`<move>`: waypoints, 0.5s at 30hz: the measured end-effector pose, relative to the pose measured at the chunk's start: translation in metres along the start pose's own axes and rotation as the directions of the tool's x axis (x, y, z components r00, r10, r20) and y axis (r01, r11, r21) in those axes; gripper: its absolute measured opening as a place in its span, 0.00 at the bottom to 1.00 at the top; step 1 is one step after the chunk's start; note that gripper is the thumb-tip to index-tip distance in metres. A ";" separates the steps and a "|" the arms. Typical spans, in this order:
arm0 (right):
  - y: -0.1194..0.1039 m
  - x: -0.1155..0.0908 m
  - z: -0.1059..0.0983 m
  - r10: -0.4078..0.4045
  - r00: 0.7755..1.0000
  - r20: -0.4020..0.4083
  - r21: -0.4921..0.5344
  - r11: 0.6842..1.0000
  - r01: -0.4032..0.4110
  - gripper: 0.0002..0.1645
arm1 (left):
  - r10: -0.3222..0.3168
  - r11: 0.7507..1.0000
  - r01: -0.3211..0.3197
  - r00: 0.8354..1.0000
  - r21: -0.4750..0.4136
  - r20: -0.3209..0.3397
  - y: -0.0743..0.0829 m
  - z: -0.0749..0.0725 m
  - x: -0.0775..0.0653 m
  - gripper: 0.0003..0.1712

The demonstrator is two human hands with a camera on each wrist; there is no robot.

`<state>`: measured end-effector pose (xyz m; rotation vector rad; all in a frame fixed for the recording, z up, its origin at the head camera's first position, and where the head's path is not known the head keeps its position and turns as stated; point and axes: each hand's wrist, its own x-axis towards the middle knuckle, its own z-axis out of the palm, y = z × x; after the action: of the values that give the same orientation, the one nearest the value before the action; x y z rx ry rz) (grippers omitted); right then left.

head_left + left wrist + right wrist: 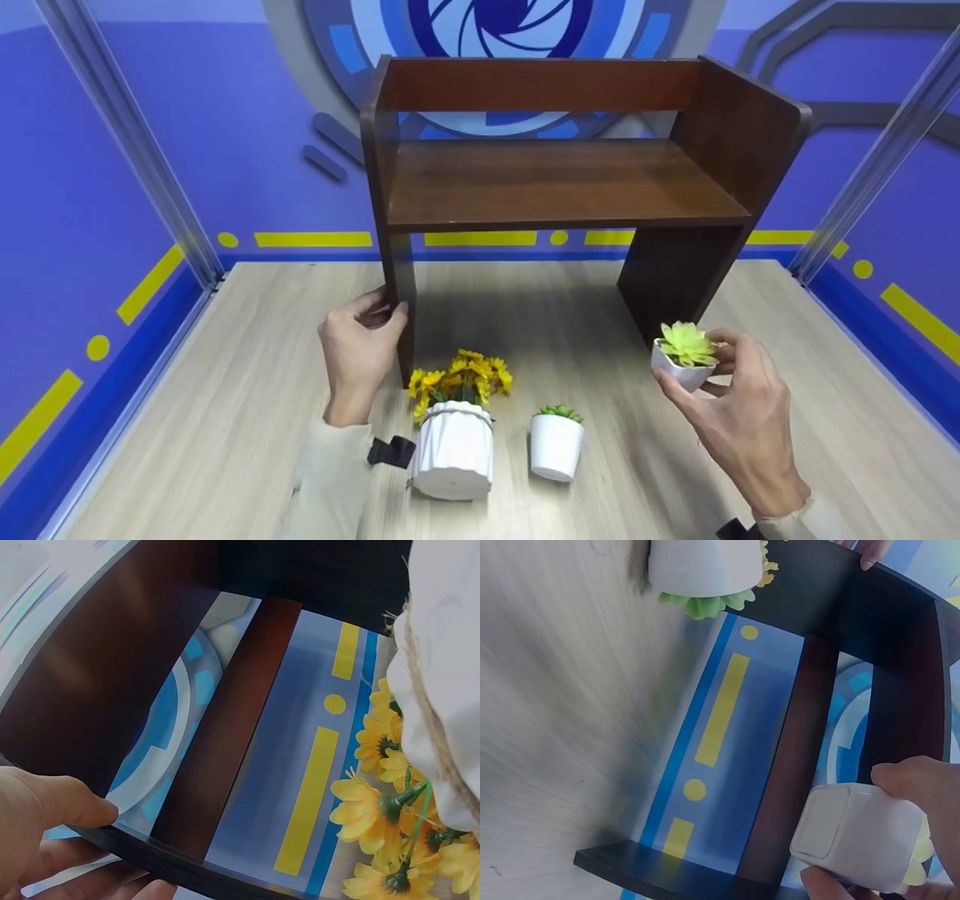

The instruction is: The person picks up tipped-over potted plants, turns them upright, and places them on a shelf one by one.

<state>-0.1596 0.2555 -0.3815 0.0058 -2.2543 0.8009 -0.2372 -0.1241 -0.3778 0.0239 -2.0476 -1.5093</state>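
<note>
A dark brown wooden shelf [562, 180] stands on the table. My left hand [360, 349] pinches the front edge of its left side panel, thumb inside and fingers outside, as the left wrist view also shows. Near the shelf's right panel, my right hand [739, 412] holds a small potted succulent [686, 352] in a square white pot, raised above the table. In the right wrist view the pot's underside [823, 821] faces the camera, between thumb and fingers.
In front of the shelf stand a fluted white pot [454, 454] with yellow flowers [469, 375] and a smaller round white pot [556, 446] with a green succulent. Blue printed walls [225, 135] close in the light wooden table [225, 420] at the back and sides.
</note>
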 end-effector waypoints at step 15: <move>-0.013 0.011 -0.004 0.000 1.000 0.002 0.020 1.000 0.000 0.40 | -0.001 1.000 0.001 1.000 0.016 0.009 -0.001 -0.001 0.000 0.16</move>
<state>-0.1624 0.2501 -0.3651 0.0156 -2.2484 0.8239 -0.2375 -0.1255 -0.3786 0.0240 -2.0667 -1.4964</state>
